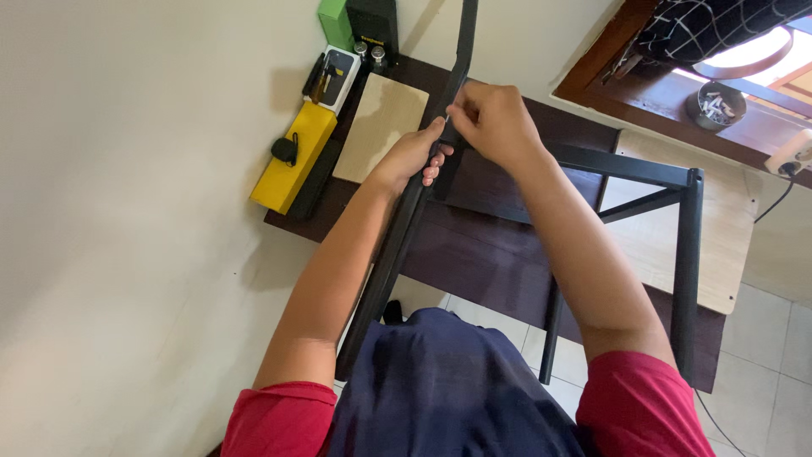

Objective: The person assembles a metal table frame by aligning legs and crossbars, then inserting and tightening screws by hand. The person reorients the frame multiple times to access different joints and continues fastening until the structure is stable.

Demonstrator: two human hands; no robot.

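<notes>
The person is holding a long black metal bar (pixel 406 211) upright in front of the body, and both hands are meeting on it near its upper bend. The left hand (pixel 410 156) is wrapping around the bar from the wall side, fingers closed on it, which looks like a steadying grip so the bar does not swing. The right hand (pixel 495 123) is closing over the same spot from the other side, fingertips pinched together on the bar; what exactly they are pinching is hidden. The bar is running from near the person's lap up past the edge of the dark table (pixel 482 254), so it is leaning close to the black frame (pixel 677 245) standing over that table. Against the wall, one yellow box (pixel 294 156) is lying flat with one small black item on top, beside one light wooden board (pixel 381 127). Behind these, one green box (pixel 336 21) and one black box (pixel 372 25) are standing upright. On the window sill, one small metal bowl (pixel 715 106) is sitting.
</notes>
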